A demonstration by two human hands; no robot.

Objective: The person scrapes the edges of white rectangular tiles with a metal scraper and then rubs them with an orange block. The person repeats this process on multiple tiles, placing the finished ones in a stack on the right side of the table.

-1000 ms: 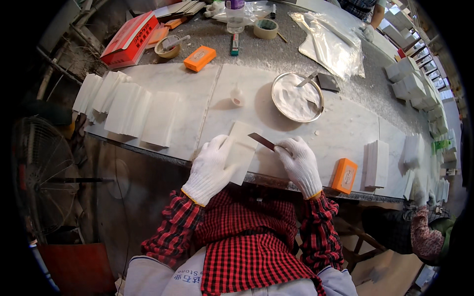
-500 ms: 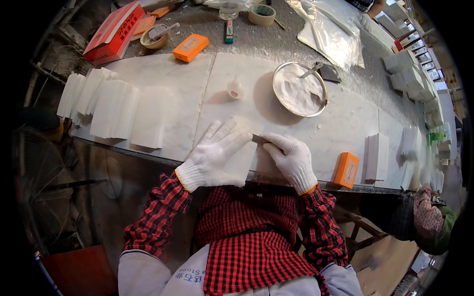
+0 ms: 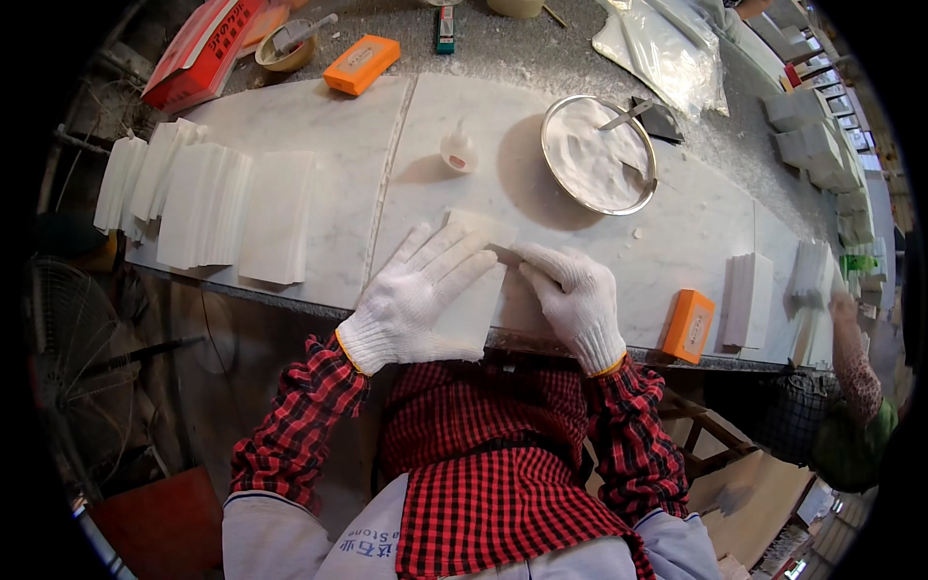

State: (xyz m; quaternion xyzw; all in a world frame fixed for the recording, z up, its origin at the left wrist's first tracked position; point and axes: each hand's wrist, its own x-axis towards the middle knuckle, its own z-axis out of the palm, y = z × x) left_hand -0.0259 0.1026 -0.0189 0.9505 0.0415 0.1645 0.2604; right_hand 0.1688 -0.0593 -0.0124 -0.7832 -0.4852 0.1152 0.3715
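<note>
Matt tile; glossy metal bowl

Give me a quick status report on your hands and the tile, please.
Left hand spread over white tile. Right hand closed on dark blade, at tile's right edge. Metal bowl beyond, clear of both hands.

Bottle and bowl stand ahead; free passage lies between.

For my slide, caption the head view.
Left hand spread on a white tile, right hand holding a blade at its edge.
</note>
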